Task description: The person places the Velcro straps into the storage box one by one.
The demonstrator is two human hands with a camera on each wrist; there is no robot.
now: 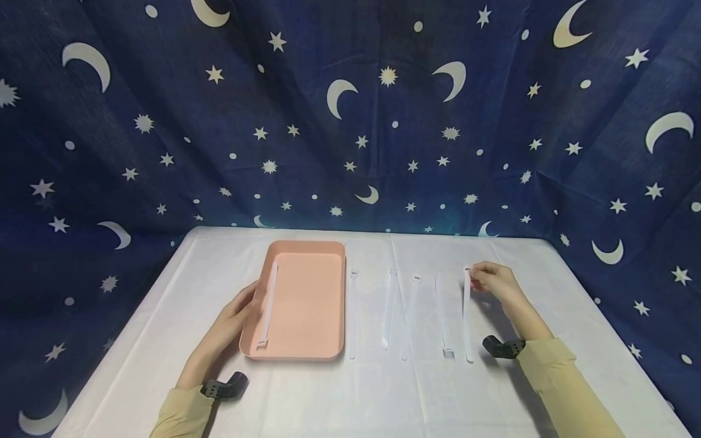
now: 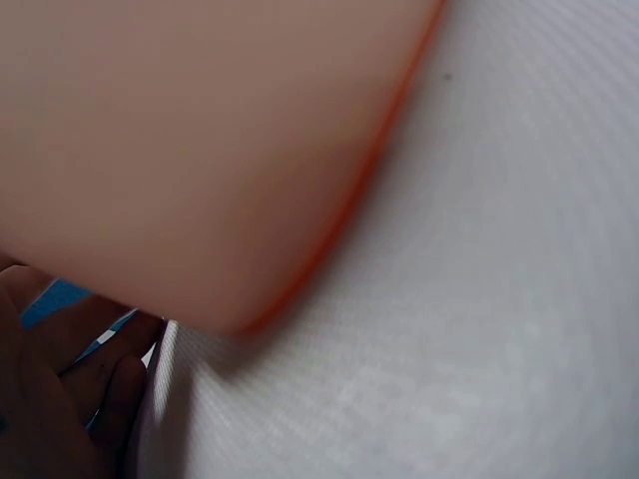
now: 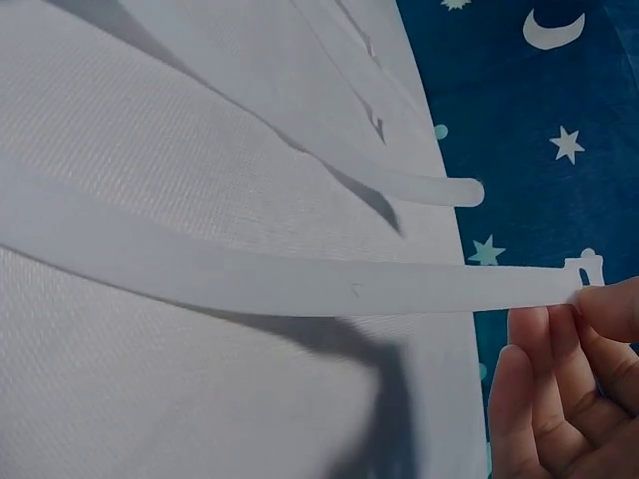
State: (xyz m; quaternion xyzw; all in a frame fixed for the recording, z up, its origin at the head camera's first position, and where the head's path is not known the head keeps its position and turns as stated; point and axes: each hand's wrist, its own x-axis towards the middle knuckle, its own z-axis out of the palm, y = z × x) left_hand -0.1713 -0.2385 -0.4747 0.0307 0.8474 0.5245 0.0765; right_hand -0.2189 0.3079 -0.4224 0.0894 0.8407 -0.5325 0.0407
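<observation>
- My right hand (image 1: pixel 495 282) pinches a white strap (image 1: pixel 467 316) at twelve o'clock; I judge this pick-up.
- My left hand (image 1: pixel 232 315), fingers spread, touches the tray (image 1: pixel 312 298) at nine o'clock.
- Next calls for lifting, pinch kept.

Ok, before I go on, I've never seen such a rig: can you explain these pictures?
There is no robot, only a person working bare-handed. The wide picture comes from a camera worn on the head; the other two come from a camera on each wrist. On the white table sits a pink tray with a white strip inside, and the left hand touches the tray's left edge. Four more strips lie right of the tray. The right hand pinches one end of another strip.
</observation>
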